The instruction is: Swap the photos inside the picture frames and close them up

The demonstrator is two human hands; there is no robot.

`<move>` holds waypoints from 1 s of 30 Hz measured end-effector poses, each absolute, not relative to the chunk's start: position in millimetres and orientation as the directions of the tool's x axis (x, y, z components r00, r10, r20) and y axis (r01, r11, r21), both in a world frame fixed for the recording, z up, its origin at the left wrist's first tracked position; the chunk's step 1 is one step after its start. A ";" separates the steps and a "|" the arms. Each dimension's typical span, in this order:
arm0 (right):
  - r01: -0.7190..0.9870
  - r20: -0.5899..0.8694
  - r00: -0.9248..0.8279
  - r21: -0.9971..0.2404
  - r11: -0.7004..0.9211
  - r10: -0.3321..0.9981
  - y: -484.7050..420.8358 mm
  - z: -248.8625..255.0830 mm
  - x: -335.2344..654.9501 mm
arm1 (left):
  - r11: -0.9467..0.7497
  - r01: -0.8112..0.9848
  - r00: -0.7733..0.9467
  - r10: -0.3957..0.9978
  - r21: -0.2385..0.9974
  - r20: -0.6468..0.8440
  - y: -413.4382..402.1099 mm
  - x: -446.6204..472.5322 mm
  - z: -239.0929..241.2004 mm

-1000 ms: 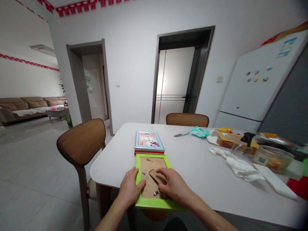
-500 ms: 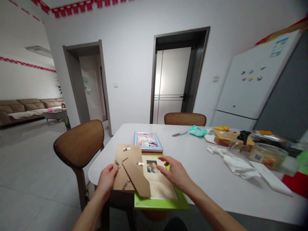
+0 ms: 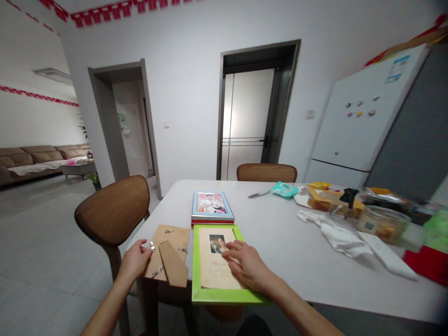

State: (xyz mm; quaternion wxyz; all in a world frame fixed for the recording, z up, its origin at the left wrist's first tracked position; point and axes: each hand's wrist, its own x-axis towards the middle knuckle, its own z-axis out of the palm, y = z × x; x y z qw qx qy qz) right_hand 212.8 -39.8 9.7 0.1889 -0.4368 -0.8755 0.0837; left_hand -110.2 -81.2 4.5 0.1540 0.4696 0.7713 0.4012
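Observation:
My left hand [image 3: 136, 257] pinches the left edge of a brown backing board [image 3: 176, 265], which has metal clips and a fold-out stand on its upper face. The board lies at the table's front left, beside a green picture frame [image 3: 197, 261]. Inside that frame is a cream sheet [image 3: 212, 273] with a small printed photo of two people [image 3: 217, 243]. My right hand [image 3: 247, 265] rests over the right part of the sheet, fingers stretched out, the fingertips by the photo's lower right corner. The frame's lower edge juts over the table's edge.
Behind the green frame lies a stacked pair of picture frames [image 3: 212, 205], blue above red. Farther back are a knife [image 3: 258, 194] and a teal wipes pack [image 3: 284, 189]. White tissue [image 3: 345, 240], a clear tub [image 3: 383, 224] and a red cloth [image 3: 427, 263] sit to the right. Wooden chairs [image 3: 115, 210] flank the table.
My left hand has moved the backing board left and down, off the green frame, uncovering the sheet's left side. My right hand has come down onto the sheet.

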 end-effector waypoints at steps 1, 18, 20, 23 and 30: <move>0.712 0.251 -0.561 -0.339 0.615 0.789 -38.9 9.5 212.4 | 0.221 0.638 -0.507 0.842 0.738 0.185 -83.1 -103.5 8.1; 0.860 0.241 -0.104 -0.465 0.209 0.965 -25.6 0.0 234.4 | -0.299 0.805 0.249 0.954 0.512 0.166 -125.4 62.2 16.3; 0.751 0.160 -0.025 -0.649 0.124 0.987 -26.4 6.4 236.9 | -0.286 0.772 0.215 0.958 0.568 0.190 -122.9 61.8 13.8; 0.275 -0.105 -0.050 -0.957 -0.087 0.993 -34.6 25.9 237.9 | -0.260 0.667 0.145 0.965 0.698 0.221 -118.6 65.6 15.4; -0.326 -0.098 -0.117 -0.936 -0.131 0.988 -57.3 75.8 220.1 | -0.331 0.458 0.013 0.930 0.825 0.366 -108.9 94.7 51.1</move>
